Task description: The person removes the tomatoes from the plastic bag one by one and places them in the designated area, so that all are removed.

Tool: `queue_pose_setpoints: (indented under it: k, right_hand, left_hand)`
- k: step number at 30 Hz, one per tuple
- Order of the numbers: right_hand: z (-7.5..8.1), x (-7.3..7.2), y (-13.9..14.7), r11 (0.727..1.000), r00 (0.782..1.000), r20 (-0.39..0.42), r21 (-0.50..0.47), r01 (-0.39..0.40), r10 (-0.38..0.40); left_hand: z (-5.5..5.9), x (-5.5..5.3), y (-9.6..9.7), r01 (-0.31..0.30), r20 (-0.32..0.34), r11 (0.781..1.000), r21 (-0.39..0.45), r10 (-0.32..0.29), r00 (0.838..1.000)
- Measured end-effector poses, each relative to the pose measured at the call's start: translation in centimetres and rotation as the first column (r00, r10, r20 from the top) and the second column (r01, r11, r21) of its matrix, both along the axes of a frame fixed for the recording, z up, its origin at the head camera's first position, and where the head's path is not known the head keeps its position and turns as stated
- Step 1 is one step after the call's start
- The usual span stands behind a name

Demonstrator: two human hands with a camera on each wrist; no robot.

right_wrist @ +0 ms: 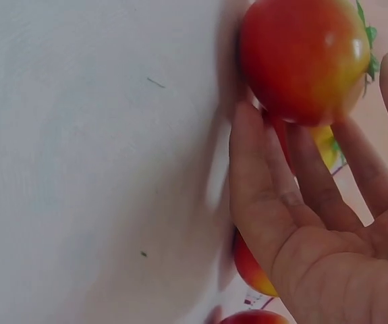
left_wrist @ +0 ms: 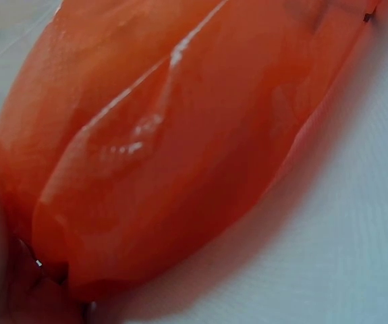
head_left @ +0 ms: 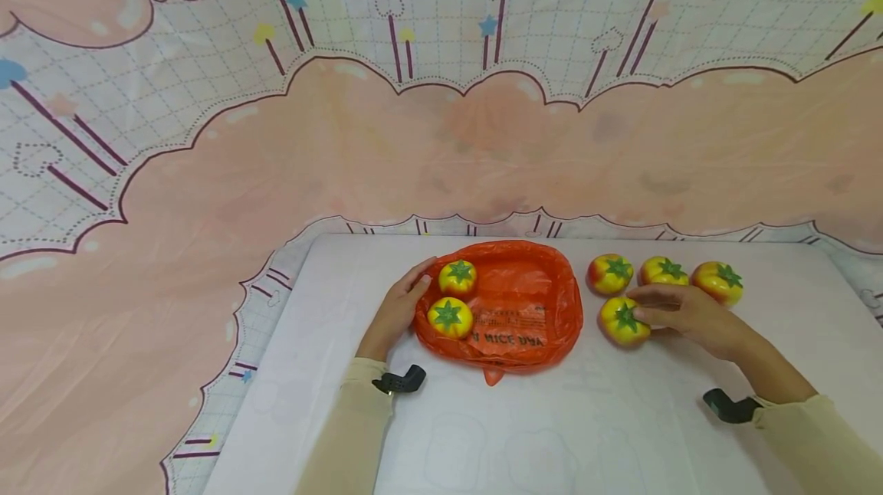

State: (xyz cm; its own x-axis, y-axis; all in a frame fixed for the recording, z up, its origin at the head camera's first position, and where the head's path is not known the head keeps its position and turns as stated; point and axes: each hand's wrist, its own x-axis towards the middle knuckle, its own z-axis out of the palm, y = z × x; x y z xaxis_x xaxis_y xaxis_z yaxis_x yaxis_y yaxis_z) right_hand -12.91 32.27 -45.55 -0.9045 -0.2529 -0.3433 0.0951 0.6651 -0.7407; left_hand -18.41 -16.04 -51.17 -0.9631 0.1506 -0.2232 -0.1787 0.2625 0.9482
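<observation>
A red plastic bag (head_left: 524,288) lies spread open on the table, printed with dark lettering. Inside its left part sit two yellow-red tomatoes with green star-shaped tops, one tomato (head_left: 457,278) behind the other tomato (head_left: 451,318). My left hand (head_left: 398,309) holds the bag's left rim; in the left wrist view the bag's side (left_wrist: 180,155) hides most of the fingers. To the right of the bag, my right hand (head_left: 697,320) reaches to the nearest tomato (head_left: 623,321). In the right wrist view its fingertips meet that tomato (right_wrist: 305,61), the thumb standing apart.
Behind the right hand, a row holds a left tomato (head_left: 610,273), a middle tomato (head_left: 664,271) and a right tomato (head_left: 718,283). They stand on a white table (head_left: 552,434). A patterned pink cloth (head_left: 448,150) hangs beyond its far edge.
</observation>
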Motion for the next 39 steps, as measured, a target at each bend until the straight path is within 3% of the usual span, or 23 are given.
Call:
queue_pose_setpoints:
  k: [8,16,22,28,39]
  right_hand:
    - [0.5,-0.1,0.6,0.999,1.0,-0.009,0.032,-0.003,0.003]
    - [2.0,-0.3,0.6,0.998,1.0,-0.028,-0.063,-0.012,0.01]
    - [3.5,-0.8,0.4,0.999,0.992,-0.121,0.039,-0.026,0.03]
    - [4.5,-1.5,-0.8,0.997,0.99,-0.135,0.08,-0.017,0.027]
    - [5.0,-3.4,-4.7,0.998,0.984,-0.165,0.017,-0.065,0.067]
  left_hand:
    - [0.2,0.1,0.0,0.006,-0.014,1.0,-0.009,-0.006,1.0]
    - [0.1,0.0,0.0,0.011,0.005,1.0,0.009,-0.011,1.0]
    - [0.1,0.0,0.0,0.008,-0.002,1.0,0.016,-0.008,1.0]
    - [0.3,0.1,0.1,0.006,-0.017,0.999,0.032,-0.006,1.0]
    - [0.3,0.1,0.1,0.007,0.002,1.0,0.026,-0.007,1.0]
